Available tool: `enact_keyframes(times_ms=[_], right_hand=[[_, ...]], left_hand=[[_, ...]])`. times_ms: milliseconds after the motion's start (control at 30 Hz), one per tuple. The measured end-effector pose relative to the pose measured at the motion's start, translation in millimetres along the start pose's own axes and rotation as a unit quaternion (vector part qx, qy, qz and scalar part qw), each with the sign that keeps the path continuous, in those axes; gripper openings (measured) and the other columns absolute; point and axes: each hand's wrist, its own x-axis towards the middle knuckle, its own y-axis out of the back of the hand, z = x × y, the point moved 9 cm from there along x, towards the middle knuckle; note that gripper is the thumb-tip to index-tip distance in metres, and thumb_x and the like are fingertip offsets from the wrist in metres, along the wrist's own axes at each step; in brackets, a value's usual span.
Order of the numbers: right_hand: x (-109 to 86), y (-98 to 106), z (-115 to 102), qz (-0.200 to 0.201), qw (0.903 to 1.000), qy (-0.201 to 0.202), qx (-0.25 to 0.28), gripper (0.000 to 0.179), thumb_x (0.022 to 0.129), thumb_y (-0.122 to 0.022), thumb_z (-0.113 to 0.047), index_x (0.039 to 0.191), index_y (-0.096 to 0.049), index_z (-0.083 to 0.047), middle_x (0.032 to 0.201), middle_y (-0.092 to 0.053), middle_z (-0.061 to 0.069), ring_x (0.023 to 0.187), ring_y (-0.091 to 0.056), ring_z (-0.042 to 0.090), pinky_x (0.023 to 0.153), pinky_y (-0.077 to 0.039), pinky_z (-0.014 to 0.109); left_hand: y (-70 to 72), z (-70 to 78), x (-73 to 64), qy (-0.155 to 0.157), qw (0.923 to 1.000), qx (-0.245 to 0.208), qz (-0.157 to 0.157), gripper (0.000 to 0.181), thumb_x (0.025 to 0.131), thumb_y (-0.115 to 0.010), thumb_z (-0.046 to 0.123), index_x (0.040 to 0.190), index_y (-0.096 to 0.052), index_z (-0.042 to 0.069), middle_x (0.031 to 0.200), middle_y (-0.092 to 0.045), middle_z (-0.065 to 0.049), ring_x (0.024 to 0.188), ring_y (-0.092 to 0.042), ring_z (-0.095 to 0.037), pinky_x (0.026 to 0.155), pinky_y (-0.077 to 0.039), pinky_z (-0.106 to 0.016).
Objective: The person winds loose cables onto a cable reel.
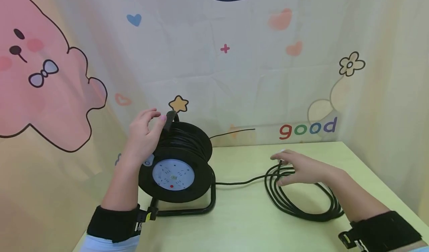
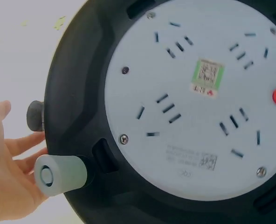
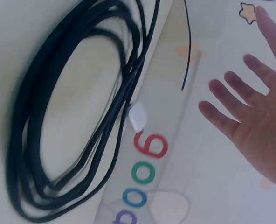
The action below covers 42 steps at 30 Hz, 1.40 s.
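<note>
A black cable reel stands on its tubular frame at left, wound with black cord. Its pale round socket plate has several outlets and a red button. My left hand is at the reel's top handle, thumb beside the grip and fingers loosely spread. In the left wrist view that hand shows behind the white winding knob. To the right, a loose coil of black cable lies on the table. My right hand hovers over the coil's far left side, fingers spread, holding nothing.
Cable runs across the light table from reel to coil. A small white piece shows beside the coil. Behind the table hangs a printed curtain with cartoon shapes and the word "good".
</note>
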Motion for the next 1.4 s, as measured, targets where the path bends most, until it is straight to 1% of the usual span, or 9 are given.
enact_keyframes(times_ms=[200,467,600,767,833,933,1033,1200,1400], right_hand=[[39.2,-10,-30,0.041,0.9987,0.031,0.006,0.092,0.075,-0.076,-0.051,0.148,-0.029,-0.022,0.148,-0.029,0.0,0.13,-0.031,0.021,0.098,-0.037,0.052],[80.6,-46,-50,0.025,0.9984,0.044,0.027,0.087,0.078,-0.074,-0.05,0.148,-0.03,-0.022,0.147,-0.032,-0.005,0.132,-0.027,0.013,0.104,-0.032,0.045],[98.4,-68,-57,0.004,0.9988,0.043,0.02,0.08,0.082,-0.072,-0.048,0.146,-0.035,-0.02,0.145,-0.035,-0.003,0.13,-0.03,0.013,0.103,-0.033,0.044],[120.5,-100,-68,-0.025,0.998,0.057,0.008,0.066,0.087,-0.069,-0.039,0.141,-0.043,-0.01,0.142,-0.041,0.005,0.129,-0.034,0.018,0.103,-0.034,0.043],[129.3,-113,-73,-0.037,0.9974,0.063,0.0,0.061,0.089,-0.067,-0.036,0.139,-0.045,-0.007,0.14,-0.043,0.008,0.128,-0.036,0.021,0.103,-0.034,0.042],[139.7,-129,-78,-0.052,0.9968,0.061,-0.003,0.055,0.091,-0.064,-0.031,0.137,-0.048,-0.005,0.137,-0.046,0.01,0.126,-0.039,0.021,0.102,-0.035,0.041],[146.5,-141,-79,-0.056,0.9969,0.054,0.007,0.044,0.091,-0.063,-0.028,0.13,-0.054,-0.009,0.131,-0.051,0.006,0.12,-0.044,0.018,0.099,-0.038,0.039],[152.9,-157,-79,-0.056,0.9975,0.041,0.003,0.018,0.092,-0.062,-0.025,0.108,-0.062,-0.017,0.109,-0.056,0.0,0.094,-0.052,0.013,0.086,-0.046,0.035],[157.8,-160,-86,-0.031,0.9971,0.059,-0.037,0.016,0.092,-0.064,-0.021,0.106,-0.065,-0.015,0.103,-0.056,0.001,0.09,-0.052,0.014,0.085,-0.046,0.036]], left_hand=[[19.2,-17.4,-24.7,0.072,0.9954,0.016,0.062,0.057,0.095,-0.042,0.058,0.115,-0.055,0.006,0.109,-0.05,-0.011,0.098,-0.045,-0.028,0.076,-0.044,-0.046],[33.3,-42.1,-58.7,0.148,0.9818,0.073,0.095,0.062,0.093,-0.04,0.064,0.069,-0.05,0.008,0.062,-0.047,-0.01,0.062,-0.046,-0.026,0.052,-0.034,-0.039],[26.8,-51.7,-70.6,0.167,0.9783,0.105,0.062,0.07,0.091,-0.037,0.069,0.054,-0.046,0.01,0.049,-0.041,-0.005,0.053,-0.044,-0.025,0.045,-0.031,-0.036],[7.5,-60.7,-82.8,0.195,0.9713,0.129,-0.042,0.072,0.09,-0.032,0.073,0.054,-0.041,0.01,0.049,-0.035,-0.002,0.049,-0.04,-0.023,0.042,-0.028,-0.033],[0.4,-62.6,-85.7,0.203,0.9683,0.117,-0.086,0.071,0.09,-0.032,0.073,0.058,-0.047,0.01,0.053,-0.038,-0.003,0.054,-0.043,-0.022,0.045,-0.03,-0.033],[-7.1,-63.1,-86.9,0.205,0.9669,0.097,-0.116,0.069,0.092,-0.035,0.069,0.064,-0.053,0.008,0.058,-0.043,-0.005,0.06,-0.047,-0.023,0.049,-0.034,-0.034],[-12.5,-62.0,-86.4,0.208,0.9678,0.081,-0.117,0.064,0.094,-0.038,0.062,0.066,-0.053,0.007,0.06,-0.043,-0.006,0.06,-0.047,-0.023,0.049,-0.035,-0.033],[-17.0,-62.9,-85.5,0.217,0.9689,0.073,-0.093,0.057,0.096,-0.04,0.054,0.065,-0.051,0.007,0.058,-0.041,-0.006,0.058,-0.046,-0.023,0.048,-0.034,-0.033],[-13.1,-65.2,-84.5,0.216,0.97,0.091,-0.066,0.055,0.095,-0.042,0.05,0.062,-0.047,0.007,0.055,-0.039,-0.005,0.053,-0.044,-0.023,0.044,-0.03,-0.032]])
